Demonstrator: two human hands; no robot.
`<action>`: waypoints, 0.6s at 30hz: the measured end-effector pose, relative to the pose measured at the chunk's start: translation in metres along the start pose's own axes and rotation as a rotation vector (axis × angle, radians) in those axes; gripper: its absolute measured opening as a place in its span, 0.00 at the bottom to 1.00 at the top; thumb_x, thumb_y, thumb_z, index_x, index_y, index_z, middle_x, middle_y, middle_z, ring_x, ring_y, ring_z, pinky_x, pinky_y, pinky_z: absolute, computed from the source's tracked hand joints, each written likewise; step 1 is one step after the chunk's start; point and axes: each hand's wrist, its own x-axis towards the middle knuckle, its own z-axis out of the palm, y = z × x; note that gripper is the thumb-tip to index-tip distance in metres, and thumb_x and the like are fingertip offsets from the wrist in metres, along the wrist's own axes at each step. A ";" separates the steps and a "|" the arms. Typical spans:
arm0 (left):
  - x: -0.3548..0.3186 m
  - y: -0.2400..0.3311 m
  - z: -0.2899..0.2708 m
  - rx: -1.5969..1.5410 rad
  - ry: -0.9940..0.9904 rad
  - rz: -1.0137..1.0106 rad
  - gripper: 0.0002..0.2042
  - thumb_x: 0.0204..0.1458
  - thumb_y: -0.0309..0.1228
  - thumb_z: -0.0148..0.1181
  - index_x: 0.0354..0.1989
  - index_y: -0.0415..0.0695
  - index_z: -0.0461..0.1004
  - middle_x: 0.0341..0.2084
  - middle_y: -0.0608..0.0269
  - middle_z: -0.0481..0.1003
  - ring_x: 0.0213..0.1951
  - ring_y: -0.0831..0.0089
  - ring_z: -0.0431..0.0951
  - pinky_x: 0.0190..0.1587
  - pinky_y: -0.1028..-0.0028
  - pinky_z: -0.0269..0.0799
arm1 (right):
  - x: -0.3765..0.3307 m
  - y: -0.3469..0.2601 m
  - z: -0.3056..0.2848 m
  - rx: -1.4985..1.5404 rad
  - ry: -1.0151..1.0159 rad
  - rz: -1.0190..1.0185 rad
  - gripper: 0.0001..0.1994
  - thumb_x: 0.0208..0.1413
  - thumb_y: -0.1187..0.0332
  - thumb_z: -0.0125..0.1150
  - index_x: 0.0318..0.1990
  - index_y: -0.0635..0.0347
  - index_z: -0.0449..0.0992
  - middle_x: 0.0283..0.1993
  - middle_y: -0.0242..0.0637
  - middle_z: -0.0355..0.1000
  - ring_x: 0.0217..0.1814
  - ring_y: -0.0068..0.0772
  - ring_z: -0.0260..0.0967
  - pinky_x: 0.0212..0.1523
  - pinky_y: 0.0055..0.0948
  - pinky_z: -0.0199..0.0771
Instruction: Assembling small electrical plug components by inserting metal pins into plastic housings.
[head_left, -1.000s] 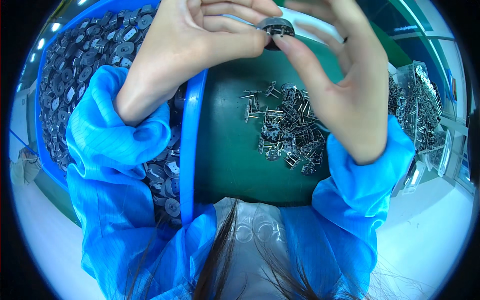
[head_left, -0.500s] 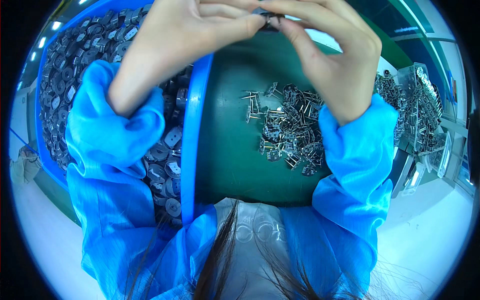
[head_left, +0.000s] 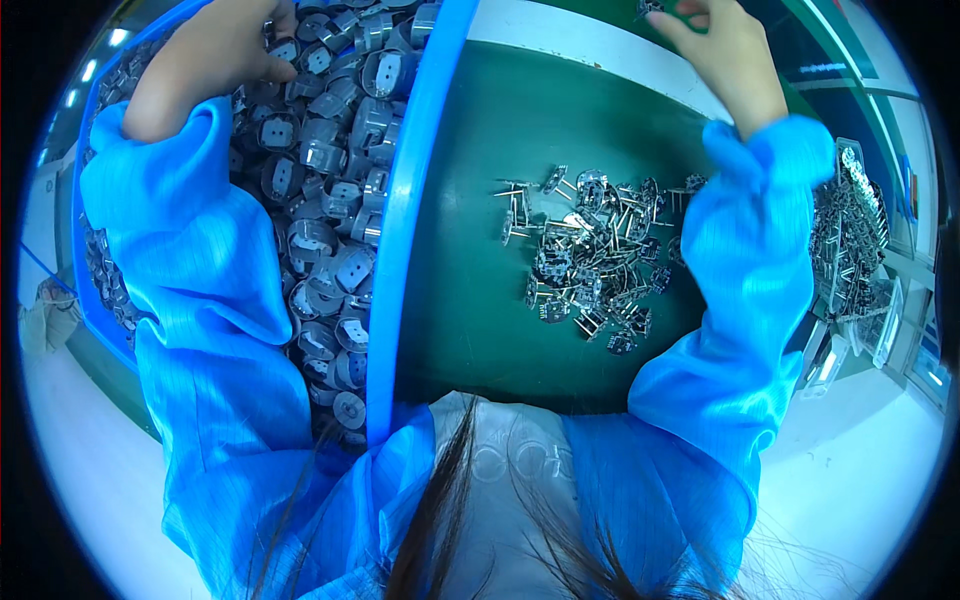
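My left hand (head_left: 212,55) reaches into the blue bin (head_left: 405,230) at the upper left. Its fingers curl down among the grey round plastic parts (head_left: 330,190) that fill the bin, and whether it grips one is hidden. My right hand (head_left: 728,50) is stretched to the far top edge over the green mat (head_left: 470,300). Thumb and fingers pinch a small dark piece (head_left: 646,8) that the frame edge mostly cuts off. A loose heap of small metal prong pieces (head_left: 590,260) lies on the mat between my blue sleeves.
A clear tray holding several more metal pieces (head_left: 850,250) stands at the right. A white strip (head_left: 590,50) runs across the back of the mat. White table surface (head_left: 860,470) lies at the lower right, and hair hangs at the bottom.
Both hands had been together at the top centre on one grey round part. They have parted: the left went into the bin, the right went up and to the right.
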 end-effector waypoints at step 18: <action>-0.023 0.126 -0.002 -1.285 -0.211 0.468 0.16 0.57 0.29 0.54 0.53 0.38 0.67 0.34 0.59 0.73 0.36 0.74 0.74 0.39 0.76 0.75 | -0.075 -0.052 -0.010 0.460 -0.123 0.051 0.08 0.48 0.79 0.58 0.35 0.60 0.80 0.28 0.45 0.76 0.31 0.36 0.77 0.30 0.28 0.77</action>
